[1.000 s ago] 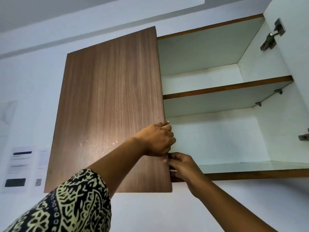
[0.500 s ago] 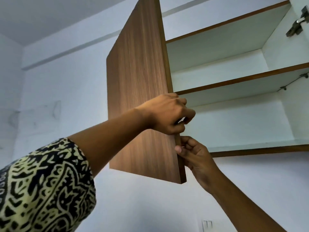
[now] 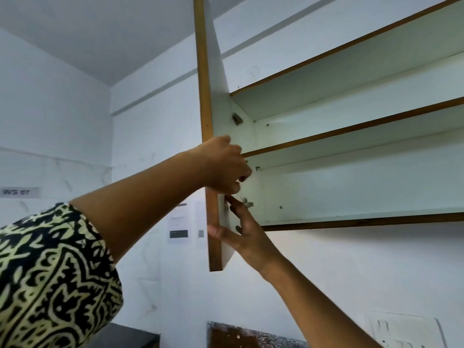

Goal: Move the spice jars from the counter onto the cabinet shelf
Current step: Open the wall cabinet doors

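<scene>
No spice jars are in view. The wall cabinet stands open, and its left door point(image 3: 204, 71) is swung out so I see it edge-on, brown edge toward me and white inner face to the right. My left hand point(image 3: 223, 167) is wrapped around the door's edge at mid height. Just below it, my right hand point(image 3: 244, 238) pinches the door's lower part, thumb on the brown edge and fingers on the white inner face. The bottom shelf point(image 3: 376, 219) and the middle shelf point(image 3: 351, 133) are bare and white with brown front edges.
Metal hinges point(image 3: 247, 203) sit on the cabinet's left inner wall. Papers point(image 3: 178, 226) and a "WS 07" label point(image 3: 18, 192) hang on the white wall. A speckled counter strip point(image 3: 251, 335) and a wall socket point(image 3: 404, 330) show at the bottom.
The left door has swung from nearly shut to fully open, with both hands staying on its edge. The view has shifted so the cabinet's left inner wall shows.
</scene>
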Action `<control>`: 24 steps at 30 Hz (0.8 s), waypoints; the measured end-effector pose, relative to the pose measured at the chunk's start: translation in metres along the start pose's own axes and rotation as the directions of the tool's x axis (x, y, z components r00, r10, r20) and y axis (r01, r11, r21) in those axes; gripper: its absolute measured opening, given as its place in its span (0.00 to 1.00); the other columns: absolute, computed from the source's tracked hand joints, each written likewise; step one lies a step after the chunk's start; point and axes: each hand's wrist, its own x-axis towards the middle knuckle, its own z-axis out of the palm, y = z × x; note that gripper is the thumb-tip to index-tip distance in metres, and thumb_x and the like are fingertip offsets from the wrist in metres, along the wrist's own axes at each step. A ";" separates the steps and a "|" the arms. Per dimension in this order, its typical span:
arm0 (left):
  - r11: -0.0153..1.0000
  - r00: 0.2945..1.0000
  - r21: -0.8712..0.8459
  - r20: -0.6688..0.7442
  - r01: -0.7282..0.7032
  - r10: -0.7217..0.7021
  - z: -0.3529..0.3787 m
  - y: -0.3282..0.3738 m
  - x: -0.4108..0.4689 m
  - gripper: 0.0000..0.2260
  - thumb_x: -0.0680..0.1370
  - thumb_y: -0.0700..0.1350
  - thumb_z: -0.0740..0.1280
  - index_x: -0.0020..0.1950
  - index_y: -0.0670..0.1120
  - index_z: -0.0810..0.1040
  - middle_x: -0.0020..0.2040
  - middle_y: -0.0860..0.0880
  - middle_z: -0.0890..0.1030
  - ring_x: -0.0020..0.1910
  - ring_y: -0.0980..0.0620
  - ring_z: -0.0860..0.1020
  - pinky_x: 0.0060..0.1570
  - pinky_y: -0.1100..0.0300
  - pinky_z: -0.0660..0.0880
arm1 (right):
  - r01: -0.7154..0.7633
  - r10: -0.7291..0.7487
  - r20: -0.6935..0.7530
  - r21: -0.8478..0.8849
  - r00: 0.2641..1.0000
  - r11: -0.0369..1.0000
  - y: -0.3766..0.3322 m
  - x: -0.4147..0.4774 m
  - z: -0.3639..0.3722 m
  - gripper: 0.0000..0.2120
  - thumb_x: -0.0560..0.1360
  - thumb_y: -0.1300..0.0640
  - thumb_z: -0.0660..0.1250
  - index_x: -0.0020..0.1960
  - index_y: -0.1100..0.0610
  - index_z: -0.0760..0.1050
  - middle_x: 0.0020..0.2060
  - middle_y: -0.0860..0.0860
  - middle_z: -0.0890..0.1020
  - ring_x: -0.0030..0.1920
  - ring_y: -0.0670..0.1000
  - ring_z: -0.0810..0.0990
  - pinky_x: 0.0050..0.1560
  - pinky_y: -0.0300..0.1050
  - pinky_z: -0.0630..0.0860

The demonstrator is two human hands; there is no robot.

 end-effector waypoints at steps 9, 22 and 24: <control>0.975 0.901 0.151 0.380 0.163 -0.210 0.090 -0.040 -0.076 0.26 0.81 0.60 0.46 0.78 0.55 0.48 0.79 0.48 0.45 0.78 0.48 0.44 0.74 0.44 0.41 | 0.043 -0.099 -0.146 -0.350 0.984 0.936 0.014 0.051 0.131 0.52 0.61 0.29 0.64 0.76 0.52 0.52 0.74 0.48 0.61 0.74 0.50 0.60 0.71 0.52 0.66; 0.931 0.886 0.071 0.287 0.359 -0.364 0.167 -0.051 -0.112 0.26 0.81 0.59 0.42 0.77 0.56 0.39 0.79 0.51 0.40 0.77 0.49 0.40 0.73 0.44 0.36 | 0.040 -0.115 -0.149 -0.431 0.982 0.901 0.052 0.088 0.208 0.57 0.55 0.19 0.33 0.73 0.55 0.28 0.76 0.50 0.35 0.76 0.49 0.35 0.74 0.55 0.38; 0.926 0.881 0.060 0.291 0.373 -0.373 0.166 -0.050 -0.113 0.26 0.81 0.59 0.42 0.77 0.56 0.39 0.79 0.51 0.40 0.77 0.48 0.40 0.74 0.44 0.37 | 0.063 -0.113 -0.100 -0.405 0.989 0.912 0.052 0.089 0.202 0.58 0.56 0.19 0.37 0.75 0.53 0.31 0.76 0.49 0.36 0.76 0.48 0.35 0.74 0.54 0.38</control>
